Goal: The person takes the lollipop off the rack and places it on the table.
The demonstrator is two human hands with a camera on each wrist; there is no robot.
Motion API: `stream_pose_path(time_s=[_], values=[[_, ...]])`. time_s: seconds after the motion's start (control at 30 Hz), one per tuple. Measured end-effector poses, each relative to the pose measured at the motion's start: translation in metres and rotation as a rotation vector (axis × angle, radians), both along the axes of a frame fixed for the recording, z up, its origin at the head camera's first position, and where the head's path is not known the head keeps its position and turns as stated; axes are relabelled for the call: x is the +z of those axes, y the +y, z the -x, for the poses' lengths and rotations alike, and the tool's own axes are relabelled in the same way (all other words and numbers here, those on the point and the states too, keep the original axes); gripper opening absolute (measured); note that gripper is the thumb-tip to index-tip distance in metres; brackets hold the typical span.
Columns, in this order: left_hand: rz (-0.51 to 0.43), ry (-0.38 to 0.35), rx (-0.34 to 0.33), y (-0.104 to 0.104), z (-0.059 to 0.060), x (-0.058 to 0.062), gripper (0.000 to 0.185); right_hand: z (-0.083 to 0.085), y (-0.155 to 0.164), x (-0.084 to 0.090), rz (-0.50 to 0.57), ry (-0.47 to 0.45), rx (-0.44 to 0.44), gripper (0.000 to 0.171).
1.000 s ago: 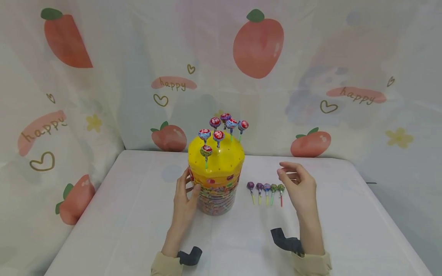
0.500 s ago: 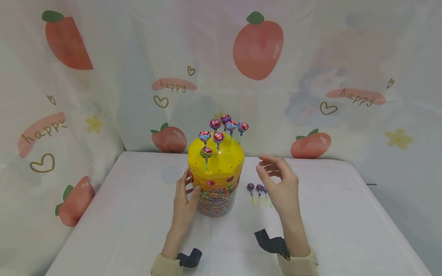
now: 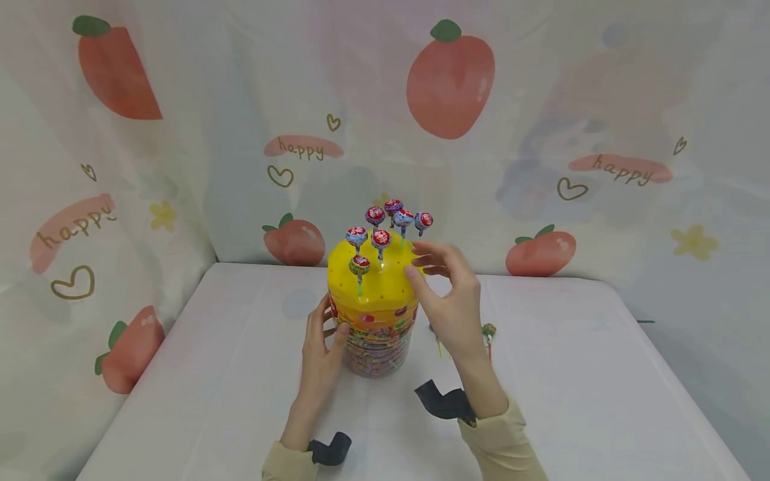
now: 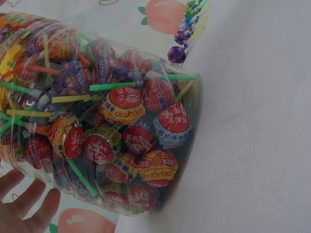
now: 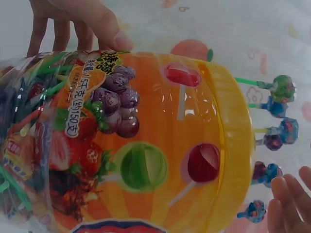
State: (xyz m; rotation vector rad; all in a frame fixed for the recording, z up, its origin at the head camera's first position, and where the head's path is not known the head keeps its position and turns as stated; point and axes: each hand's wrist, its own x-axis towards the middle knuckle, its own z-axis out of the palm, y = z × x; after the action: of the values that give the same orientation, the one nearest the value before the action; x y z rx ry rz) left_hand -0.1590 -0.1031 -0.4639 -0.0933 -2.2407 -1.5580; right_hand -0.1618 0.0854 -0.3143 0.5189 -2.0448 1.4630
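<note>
Left hand (image 3: 323, 349) of mine rests against the near left side of the lollipop jar (image 3: 376, 314), with the thumb and the fingers spread on its clear wall, pressing more than gripping. From the right wrist view I see these fingers (image 5: 73, 26) lie straight on the jar (image 5: 131, 145), just behind the printed label. In the left wrist view only the fingertips (image 4: 26, 206) show at the bottom edge, touching the jar (image 4: 102, 121).

Right hand (image 3: 448, 294) hovers at the right edge of the yellow lid (image 3: 375, 280), a little above it. Its fingers are loosely bent, thumb and forefinger close to each other, and I see nothing held between them. Whether a fingertip touches the lid I cannot tell.

The jar stands upright on the white table (image 3: 210, 387), about in the middle, and it is full of wrapped lollipops. Seven lollipops (image 3: 380, 238) stand with their sticks in the holes of the lid, most of them toward the far side. To the right of the jar some loose lollipops (image 3: 488, 331) lie on the table; my right forearm covers most of them here. The left wrist view shows them (image 4: 187, 29) in a short row just beyond the jar's base.

Behind the jar hangs a curtain (image 3: 541, 133) printed with peaches.
</note>
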Motion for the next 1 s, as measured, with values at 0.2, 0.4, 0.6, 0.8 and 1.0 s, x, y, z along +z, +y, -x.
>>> stream_pose_path(time_s=[0.2, 0.4, 0.6, 0.8, 1.0], values=[[0.001, 0.008, 0.001, -0.001, 0.001, -0.001, 0.062, 0.009, -0.014, 0.008, 0.007, 0.016, 0.058, 0.037], [0.004, 0.007, 0.000, 0.000, 0.001, -0.002, 0.062, 0.016, -0.023, 0.010, -0.004, 0.021, 0.098, 0.036], [0.002, 0.005, 0.002, 0.000, 0.001, -0.002, 0.061, 0.020, -0.027, 0.007, -0.001, 0.025, 0.123, 0.036], [0.005, 0.007, 0.002, 0.000, 0.001, -0.001, 0.061, 0.022, -0.030, 0.005, 0.001, 0.045, 0.124, 0.035], [0.003, 0.006, 0.000, 0.000, 0.001, -0.002, 0.061, 0.023, -0.032, 0.006, -0.003, 0.055, 0.119, 0.032]])
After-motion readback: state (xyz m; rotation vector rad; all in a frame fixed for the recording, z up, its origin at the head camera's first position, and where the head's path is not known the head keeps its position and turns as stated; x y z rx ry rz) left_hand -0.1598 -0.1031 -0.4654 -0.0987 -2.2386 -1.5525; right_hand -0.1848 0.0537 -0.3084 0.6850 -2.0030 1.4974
